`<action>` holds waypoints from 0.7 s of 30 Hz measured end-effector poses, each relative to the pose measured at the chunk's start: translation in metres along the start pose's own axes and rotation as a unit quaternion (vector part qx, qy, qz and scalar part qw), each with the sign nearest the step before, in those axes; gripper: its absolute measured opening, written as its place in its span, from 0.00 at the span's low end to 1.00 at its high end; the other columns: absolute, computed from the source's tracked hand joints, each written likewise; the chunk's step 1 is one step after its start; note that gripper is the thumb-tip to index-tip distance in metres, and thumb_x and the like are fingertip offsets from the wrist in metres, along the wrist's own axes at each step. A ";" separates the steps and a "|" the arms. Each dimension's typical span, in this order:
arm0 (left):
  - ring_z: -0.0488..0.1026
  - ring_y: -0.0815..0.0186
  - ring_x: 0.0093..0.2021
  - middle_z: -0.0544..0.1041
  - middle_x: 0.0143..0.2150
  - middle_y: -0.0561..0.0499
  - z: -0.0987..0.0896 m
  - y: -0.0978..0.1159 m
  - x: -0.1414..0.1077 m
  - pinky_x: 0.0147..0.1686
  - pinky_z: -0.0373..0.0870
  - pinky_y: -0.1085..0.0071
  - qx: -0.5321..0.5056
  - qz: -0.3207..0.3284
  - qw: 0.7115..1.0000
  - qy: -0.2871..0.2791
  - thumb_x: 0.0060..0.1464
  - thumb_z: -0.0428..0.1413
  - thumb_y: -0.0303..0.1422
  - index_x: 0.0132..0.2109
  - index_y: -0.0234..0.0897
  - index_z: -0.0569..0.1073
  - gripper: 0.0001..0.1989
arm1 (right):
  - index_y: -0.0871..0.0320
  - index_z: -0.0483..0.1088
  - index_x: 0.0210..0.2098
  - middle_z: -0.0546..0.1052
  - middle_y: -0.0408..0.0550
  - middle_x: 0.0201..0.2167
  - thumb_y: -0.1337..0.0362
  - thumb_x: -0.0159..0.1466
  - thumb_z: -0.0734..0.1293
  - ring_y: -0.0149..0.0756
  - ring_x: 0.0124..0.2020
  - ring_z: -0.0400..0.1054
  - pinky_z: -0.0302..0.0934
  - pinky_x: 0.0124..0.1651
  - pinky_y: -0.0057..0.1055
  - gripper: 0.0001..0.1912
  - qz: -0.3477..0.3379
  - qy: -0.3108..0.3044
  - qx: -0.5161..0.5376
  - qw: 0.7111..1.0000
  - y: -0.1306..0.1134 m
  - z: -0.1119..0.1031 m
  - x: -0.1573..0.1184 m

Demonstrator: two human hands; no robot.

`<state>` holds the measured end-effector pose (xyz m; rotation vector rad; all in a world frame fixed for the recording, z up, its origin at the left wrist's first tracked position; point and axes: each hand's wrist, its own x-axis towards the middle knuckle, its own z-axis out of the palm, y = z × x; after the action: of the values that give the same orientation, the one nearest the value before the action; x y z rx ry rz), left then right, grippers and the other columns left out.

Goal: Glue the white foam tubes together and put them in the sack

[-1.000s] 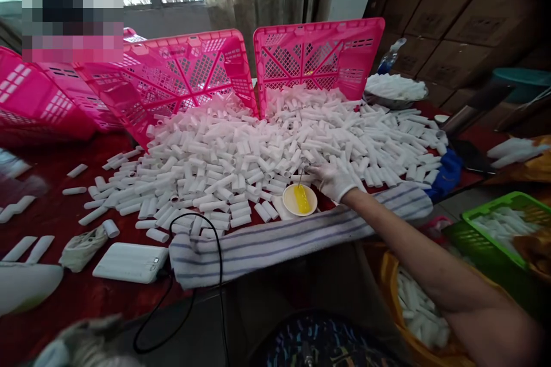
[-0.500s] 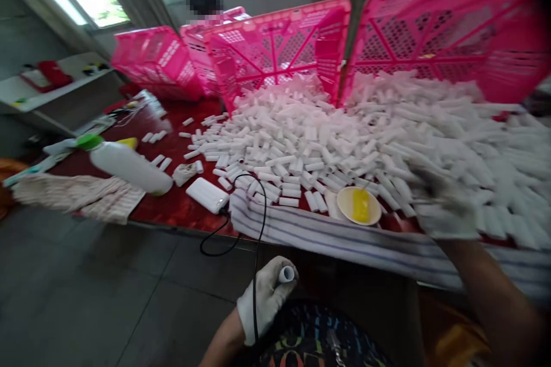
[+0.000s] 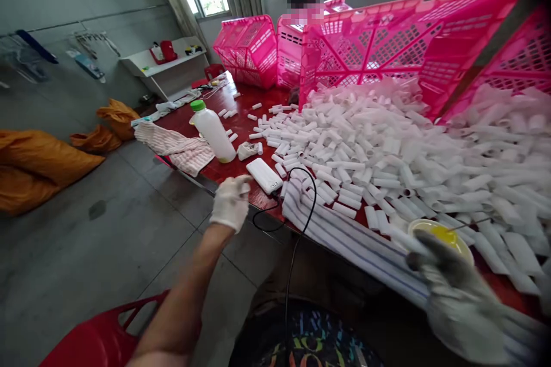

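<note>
My left hand (image 3: 231,202), in a white glove, is at the table's front edge beside the white power bank (image 3: 264,176). Its fingers are curled together, and whatever they hold, if anything, cannot be made out. My right hand (image 3: 458,292), in a glove with darkened fingertips, pinches a short white plastic tube (image 3: 407,239) above the striped towel. Just behind those fingers sits a small round dish (image 3: 467,251) with something yellow in it and a thin stick across it. A large heap of white tubes (image 3: 370,155) spreads over the red table (image 3: 215,180).
Pink plastic baskets (image 3: 365,40) lie tipped behind the heap, with another person beyond. A green-capped bottle (image 3: 215,135), a cloth (image 3: 181,149) and a striped towel (image 3: 344,241) lie along the front. A black cable (image 3: 297,241) hangs before me. A red stool (image 3: 99,332) stands lower left.
My view has swung left. My left hand has gone from near my lap, where it held a white tube, out to the table edge. My right hand has come back from the heap with a tube.
</note>
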<state>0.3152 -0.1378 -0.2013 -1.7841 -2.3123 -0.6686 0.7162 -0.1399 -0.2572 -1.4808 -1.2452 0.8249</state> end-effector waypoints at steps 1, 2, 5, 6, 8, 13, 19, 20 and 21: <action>0.70 0.59 0.42 0.73 0.39 0.45 0.002 0.009 0.015 0.45 0.64 0.62 0.072 0.064 0.993 -0.071 0.61 0.45 0.31 0.53 0.42 0.73 0.17 | 0.50 0.73 0.49 0.77 0.54 0.44 0.49 0.58 0.68 0.42 0.34 0.74 0.71 0.43 0.45 0.22 0.011 -0.035 0.018 0.999 -0.004 0.014 -0.006; 0.70 0.57 0.42 0.72 0.40 0.44 0.004 0.018 0.029 0.43 0.64 0.61 0.136 0.116 0.975 -0.133 0.60 0.45 0.29 0.56 0.45 0.71 0.20 | 0.52 0.73 0.48 0.77 0.54 0.45 0.50 0.58 0.68 0.44 0.38 0.74 0.71 0.46 0.46 0.21 0.009 -0.066 0.033 0.997 -0.006 0.028 -0.010; 0.69 0.52 0.47 0.71 0.46 0.40 0.017 0.036 0.065 0.41 0.63 0.58 0.259 0.190 0.912 -0.256 0.59 0.46 0.27 0.63 0.52 0.63 0.27 | 0.56 0.72 0.47 0.76 0.53 0.47 0.55 0.60 0.68 0.43 0.47 0.73 0.70 0.53 0.45 0.17 -0.078 -0.107 0.054 0.990 0.000 0.060 -0.015; 0.69 0.50 0.48 0.70 0.48 0.39 0.021 0.038 0.074 0.41 0.64 0.57 0.278 0.202 0.895 -0.285 0.58 0.48 0.28 0.64 0.53 0.62 0.27 | 0.56 0.72 0.47 0.76 0.53 0.47 0.58 0.61 0.67 0.42 0.49 0.72 0.69 0.54 0.43 0.15 -0.111 -0.110 0.052 0.986 0.004 0.067 -0.015; 0.68 0.47 0.50 0.70 0.51 0.38 0.030 0.040 0.092 0.42 0.64 0.55 0.293 0.219 0.870 -0.330 0.56 0.53 0.32 0.63 0.54 0.63 0.28 | 0.56 0.72 0.47 0.76 0.51 0.46 0.62 0.62 0.67 0.40 0.49 0.72 0.70 0.54 0.40 0.13 -0.158 -0.122 0.041 0.979 0.012 0.075 -0.016; 0.70 0.43 0.48 0.72 0.50 0.36 0.047 0.039 0.121 0.44 0.65 0.48 0.301 0.248 0.838 -0.382 0.47 0.62 0.33 0.58 0.48 0.70 0.29 | 0.58 0.73 0.41 0.77 0.51 0.42 0.61 0.59 0.65 0.37 0.42 0.72 0.70 0.46 0.35 0.12 -0.054 -0.155 0.047 0.985 0.001 0.087 -0.006; 0.69 0.42 0.49 0.72 0.49 0.33 0.045 0.035 0.130 0.47 0.62 0.44 0.314 0.284 0.828 -0.368 0.51 0.57 0.28 0.49 0.34 0.75 0.16 | 0.63 0.74 0.36 0.74 0.49 0.27 0.49 0.53 0.63 0.32 0.25 0.63 0.59 0.26 0.28 0.24 0.093 -0.234 -0.003 0.968 -0.052 0.138 0.038; 0.70 0.42 0.49 0.72 0.49 0.33 0.043 0.032 0.131 0.46 0.62 0.45 0.321 0.290 0.824 -0.367 0.50 0.58 0.28 0.49 0.34 0.75 0.17 | 0.63 0.74 0.40 0.75 0.50 0.28 0.47 0.54 0.64 0.32 0.26 0.65 0.59 0.27 0.29 0.26 0.082 -0.247 -0.040 0.965 -0.062 0.149 0.044; 0.70 0.42 0.49 0.72 0.50 0.33 0.042 0.028 0.131 0.46 0.63 0.45 0.325 0.296 0.819 -0.368 0.47 0.60 0.28 0.49 0.34 0.75 0.19 | 0.64 0.74 0.44 0.76 0.50 0.31 0.47 0.54 0.65 0.33 0.28 0.66 0.60 0.30 0.29 0.29 0.061 -0.258 -0.085 0.960 -0.071 0.159 0.049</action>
<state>0.3111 0.0016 -0.1821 -2.3749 -1.7023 0.9456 0.5596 -0.0532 -0.2287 -1.5440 -1.6520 1.2694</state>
